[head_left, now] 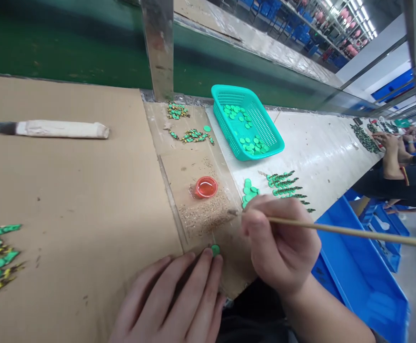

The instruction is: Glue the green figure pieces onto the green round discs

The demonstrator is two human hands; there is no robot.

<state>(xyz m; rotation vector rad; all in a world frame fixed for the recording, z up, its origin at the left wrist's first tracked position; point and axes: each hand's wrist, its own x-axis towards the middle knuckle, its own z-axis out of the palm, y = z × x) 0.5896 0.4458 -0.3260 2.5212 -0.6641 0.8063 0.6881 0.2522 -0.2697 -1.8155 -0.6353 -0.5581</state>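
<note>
My right hand (282, 243) is closed around a thin brush (340, 229) with a long wooden handle. Its greyish tip is over the cardboard, left of my fingers. Lower down, my left hand (179, 295) lies palm down, fingers close together. Two of its fingertips press at the edge of a small green disc (215, 249) on the cardboard; the thumb is hidden. A small red cup (206, 187) with reddish liquid stands beyond, amid brown specks on the cardboard (225, 243). Just past my right hand is a pile of green discs (250, 191).
A teal basket (279, 143) holds green discs. Rows of green and dark pieces (286, 183) lie right; more patterned pieces (193, 136) lie behind the cup. A white-wrapped blade (63, 129) rests left. Blue bins (365, 271) stand right, near another person's hands (390, 143).
</note>
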